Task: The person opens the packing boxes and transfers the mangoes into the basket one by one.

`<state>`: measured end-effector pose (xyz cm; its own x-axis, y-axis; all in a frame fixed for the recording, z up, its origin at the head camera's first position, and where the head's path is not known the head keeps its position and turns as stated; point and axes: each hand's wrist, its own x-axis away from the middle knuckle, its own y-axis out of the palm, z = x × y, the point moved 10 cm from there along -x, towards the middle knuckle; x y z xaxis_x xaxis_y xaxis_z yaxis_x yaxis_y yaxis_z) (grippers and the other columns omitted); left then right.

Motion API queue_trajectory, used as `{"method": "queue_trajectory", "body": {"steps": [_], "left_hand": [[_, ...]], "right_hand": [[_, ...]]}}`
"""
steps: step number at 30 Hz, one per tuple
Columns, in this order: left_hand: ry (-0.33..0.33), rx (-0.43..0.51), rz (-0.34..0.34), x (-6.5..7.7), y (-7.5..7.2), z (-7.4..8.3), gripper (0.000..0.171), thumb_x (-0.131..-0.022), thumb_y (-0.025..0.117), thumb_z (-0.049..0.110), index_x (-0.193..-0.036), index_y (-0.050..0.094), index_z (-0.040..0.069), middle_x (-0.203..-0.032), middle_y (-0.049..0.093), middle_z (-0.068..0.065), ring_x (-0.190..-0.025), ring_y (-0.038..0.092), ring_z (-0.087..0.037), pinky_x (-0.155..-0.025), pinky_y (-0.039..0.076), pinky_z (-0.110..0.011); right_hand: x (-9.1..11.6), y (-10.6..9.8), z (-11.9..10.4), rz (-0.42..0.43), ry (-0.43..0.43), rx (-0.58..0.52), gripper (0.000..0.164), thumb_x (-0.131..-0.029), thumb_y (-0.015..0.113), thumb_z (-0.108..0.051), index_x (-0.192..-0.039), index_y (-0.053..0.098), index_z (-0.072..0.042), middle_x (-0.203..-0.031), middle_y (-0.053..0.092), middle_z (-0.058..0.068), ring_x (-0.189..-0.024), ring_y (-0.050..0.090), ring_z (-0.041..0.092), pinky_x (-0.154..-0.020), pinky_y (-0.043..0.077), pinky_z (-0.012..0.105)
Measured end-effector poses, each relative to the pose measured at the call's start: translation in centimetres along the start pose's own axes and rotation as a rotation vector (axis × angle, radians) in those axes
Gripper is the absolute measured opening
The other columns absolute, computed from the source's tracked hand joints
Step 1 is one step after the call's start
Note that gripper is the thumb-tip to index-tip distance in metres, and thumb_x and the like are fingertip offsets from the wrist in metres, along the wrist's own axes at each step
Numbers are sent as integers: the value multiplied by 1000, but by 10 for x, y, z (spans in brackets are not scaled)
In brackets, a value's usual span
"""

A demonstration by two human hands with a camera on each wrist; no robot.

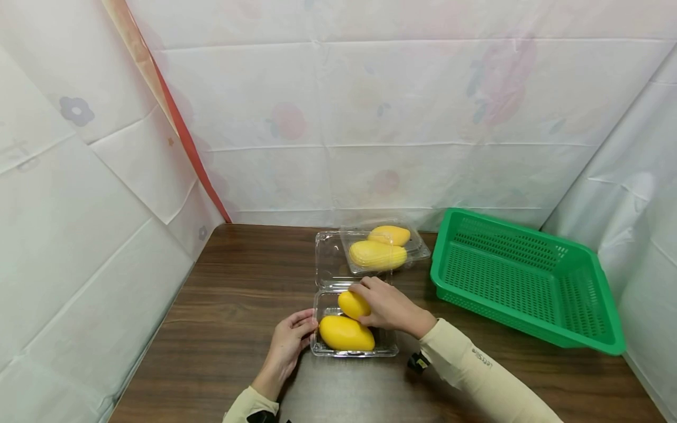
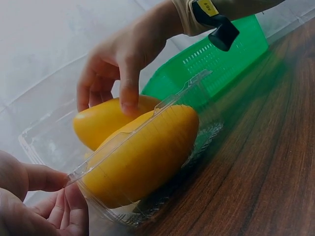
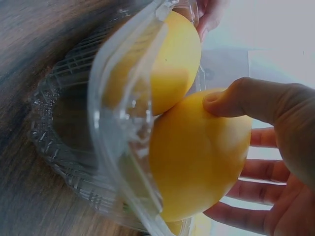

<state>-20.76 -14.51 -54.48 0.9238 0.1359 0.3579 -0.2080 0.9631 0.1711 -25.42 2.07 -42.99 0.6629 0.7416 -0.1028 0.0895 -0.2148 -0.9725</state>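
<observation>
A clear plastic clamshell box (image 1: 354, 354) stands on the table with its lid (image 1: 329, 258) raised toward the back. Two yellow mangoes lie in it: a front mango (image 1: 346, 333) along the near side and a rear mango (image 1: 352, 304) behind, tilted against it. My left hand (image 1: 288, 343) pinches the box's left rim between thumb and fingers, as the left wrist view shows (image 2: 44, 196). From above, my right hand (image 1: 391, 306) grips the rear mango, thumb (image 3: 231, 101) on one side and fingers on the other. The right palm is partly out of view.
Behind the open box sits a second clear box (image 1: 420, 249) holding two yellow mangoes. A green perforated basket (image 1: 529, 326) stands on the right of the brown wooden table (image 1: 227, 294). White patterned sheets (image 1: 338, 117) hang behind and at both sides.
</observation>
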Motion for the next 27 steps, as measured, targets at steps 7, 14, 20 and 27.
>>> {"method": "queue_trajectory", "body": {"steps": [7,14,20,27], "left_hand": [[-6,-4,3,1,1,0,38,-92,59,-1,-128,54,-11,-86,63,3,-74,60,-4,-64,51,-17],[-13,0,2,1,1,-1,39,-93,59,0,-130,53,-12,-85,61,3,-74,59,-5,-64,52,-17],[-12,0,-2,2,1,-1,40,-93,59,1,-130,52,-13,-90,62,-1,-75,58,-5,-66,52,-17],[-11,12,1,3,2,-1,39,-93,58,-1,-129,52,-15,-91,64,-2,-75,58,-5,-65,52,-17]], "right_hand": [[0,-6,-1,4,9,-14,57,-78,80,-30,-127,58,-11,-108,59,4,-93,54,17,-78,51,33],[0,-15,0,33,-6,-2,59,-76,81,-29,-128,58,-12,-106,59,4,-90,54,16,-75,51,31],[1,-24,2,44,2,-16,62,-75,82,-29,-129,57,-13,-109,60,5,-91,56,17,-76,53,33],[3,-38,1,75,-23,18,62,-74,84,-28,-127,58,-11,-111,60,7,-92,58,19,-77,54,35]]}}
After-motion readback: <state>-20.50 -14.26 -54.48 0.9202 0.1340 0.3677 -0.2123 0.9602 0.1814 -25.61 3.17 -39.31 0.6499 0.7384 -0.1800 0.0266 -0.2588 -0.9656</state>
